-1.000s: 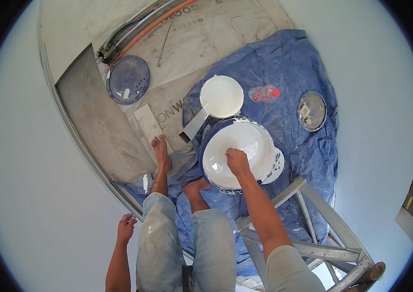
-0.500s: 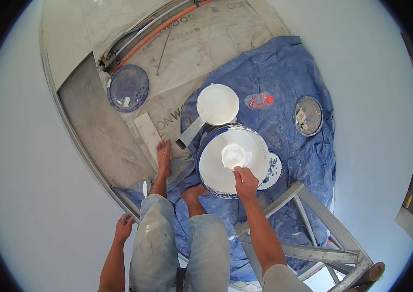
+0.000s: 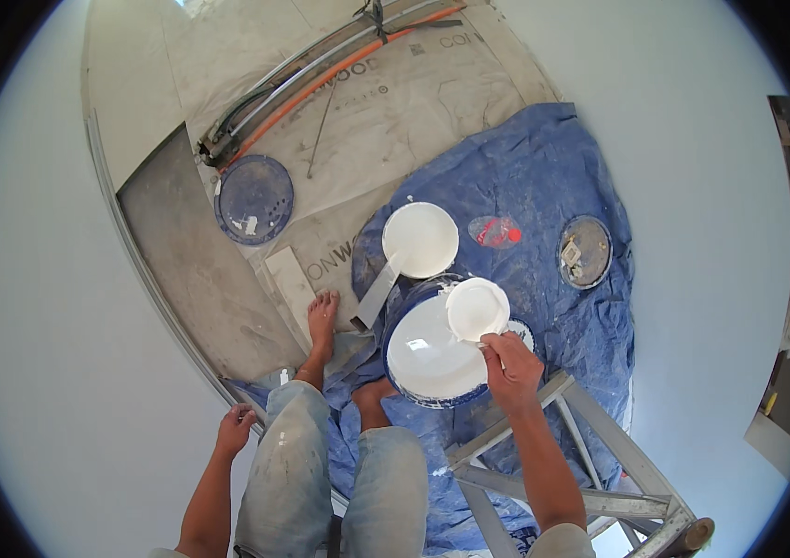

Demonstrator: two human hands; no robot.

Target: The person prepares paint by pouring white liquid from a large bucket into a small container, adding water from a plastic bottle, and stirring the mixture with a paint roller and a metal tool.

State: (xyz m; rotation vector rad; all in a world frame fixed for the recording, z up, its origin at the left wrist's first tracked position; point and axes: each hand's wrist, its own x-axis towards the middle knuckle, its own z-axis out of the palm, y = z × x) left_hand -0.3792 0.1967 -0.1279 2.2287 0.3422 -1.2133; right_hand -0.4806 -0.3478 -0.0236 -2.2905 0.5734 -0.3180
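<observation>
My right hand grips the rim of a small white container, full of white paint, held over the large blue-rimmed bucket of white paint. A white lid shows behind that bucket's right side. Just beyond stands a smaller white bucket of paint, with a long flat metal piece slanting out of it. My left hand hangs at my left side near the pale wall, fingers loosely curled and apart, holding nothing visible.
A creased blue tarp carries a crushed plastic bottle and a round lid. At left lie another blue lid, a board and pipes. A metal ladder-like frame stands beside my right arm; pale walls flank me.
My right hand was inside the large bucket; it has risen and moved right with the small paint-filled container, which now shows fully. The view has shifted, so the floor appears lower.
</observation>
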